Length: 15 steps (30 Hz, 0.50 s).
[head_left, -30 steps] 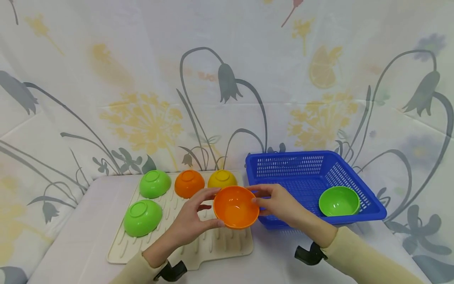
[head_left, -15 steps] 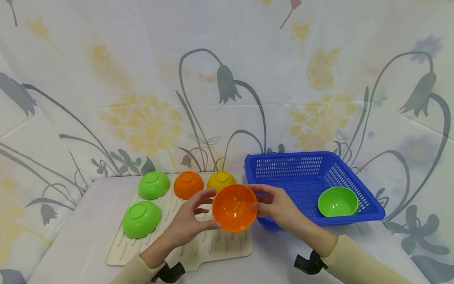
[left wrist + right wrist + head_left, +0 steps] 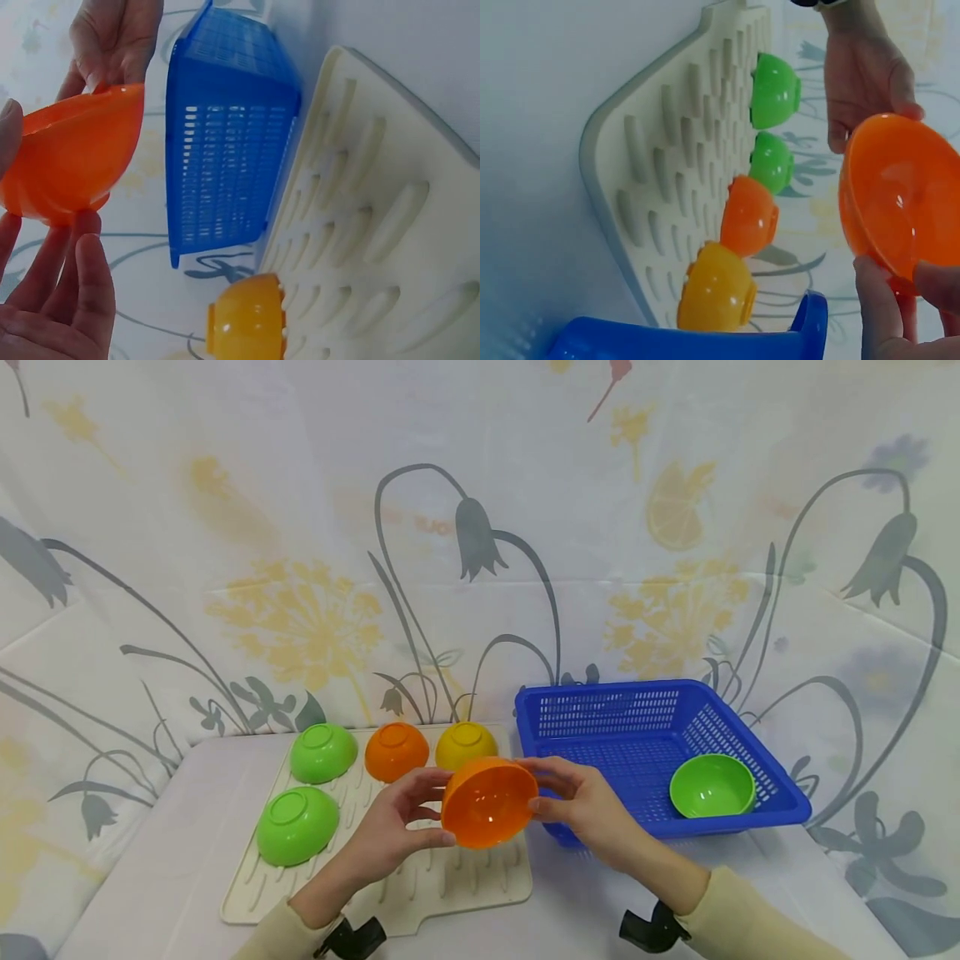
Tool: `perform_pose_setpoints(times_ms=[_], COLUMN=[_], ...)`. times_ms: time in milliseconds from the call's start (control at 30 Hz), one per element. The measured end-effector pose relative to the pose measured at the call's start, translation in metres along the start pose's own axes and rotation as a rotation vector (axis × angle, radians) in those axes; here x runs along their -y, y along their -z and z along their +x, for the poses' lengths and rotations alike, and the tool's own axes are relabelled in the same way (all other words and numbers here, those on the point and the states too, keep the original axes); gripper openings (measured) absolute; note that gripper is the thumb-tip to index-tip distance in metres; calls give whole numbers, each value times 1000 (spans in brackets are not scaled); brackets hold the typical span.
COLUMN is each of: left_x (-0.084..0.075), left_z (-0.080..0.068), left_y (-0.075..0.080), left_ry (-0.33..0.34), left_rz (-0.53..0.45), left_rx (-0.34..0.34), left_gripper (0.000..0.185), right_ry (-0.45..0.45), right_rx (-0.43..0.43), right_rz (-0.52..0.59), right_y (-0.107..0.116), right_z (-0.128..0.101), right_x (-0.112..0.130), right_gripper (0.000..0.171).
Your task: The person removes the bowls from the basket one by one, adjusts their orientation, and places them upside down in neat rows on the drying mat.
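Both hands hold an orange bowl (image 3: 487, 802) in the air above the right part of a cream drying mat (image 3: 420, 881). The bowl is tipped, its opening facing me. My left hand (image 3: 408, 818) grips its left rim between thumb and fingers, and my right hand (image 3: 566, 797) pinches the right rim. The left wrist view shows the orange bowl (image 3: 71, 157) from outside, with fingers (image 3: 82, 277) under it. In the right wrist view the bowl (image 3: 900, 199) shows its inside.
On the mat several bowls lie upside down: two green (image 3: 298, 823) (image 3: 324, 752), one orange (image 3: 396, 749), one yellow (image 3: 466, 743). A blue basket (image 3: 600, 710) stands to the right with a green bowl (image 3: 712, 785) upright inside. A flowered cloth covers table and wall.
The orange bowl has tilted further, its rim turning toward me and down, and has shifted slightly left over the mat. Both hands keep their hold.
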<state>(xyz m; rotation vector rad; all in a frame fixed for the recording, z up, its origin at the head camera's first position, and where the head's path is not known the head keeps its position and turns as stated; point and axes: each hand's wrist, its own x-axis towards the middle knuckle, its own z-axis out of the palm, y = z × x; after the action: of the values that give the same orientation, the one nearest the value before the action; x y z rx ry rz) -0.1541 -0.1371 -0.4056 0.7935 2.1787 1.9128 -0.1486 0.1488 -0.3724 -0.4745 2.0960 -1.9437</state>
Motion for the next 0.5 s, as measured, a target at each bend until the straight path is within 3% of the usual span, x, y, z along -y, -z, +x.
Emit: perform_pose_setpoints(times_ms=[233, 500], left_x=[0, -3], left_z=[-4, -7], left_y=[4, 9], left_ry=[-32, -97], left_rz=[87, 222], left_rx=[-43, -64], left_gripper=[59, 59], right_ry=[-28, -52], right_rx=[36, 122], right_rz=[-72, -64], right_y=[0, 0], right_z=[-1, -1], right_x=[-2, -3], right_gripper=[51, 62])
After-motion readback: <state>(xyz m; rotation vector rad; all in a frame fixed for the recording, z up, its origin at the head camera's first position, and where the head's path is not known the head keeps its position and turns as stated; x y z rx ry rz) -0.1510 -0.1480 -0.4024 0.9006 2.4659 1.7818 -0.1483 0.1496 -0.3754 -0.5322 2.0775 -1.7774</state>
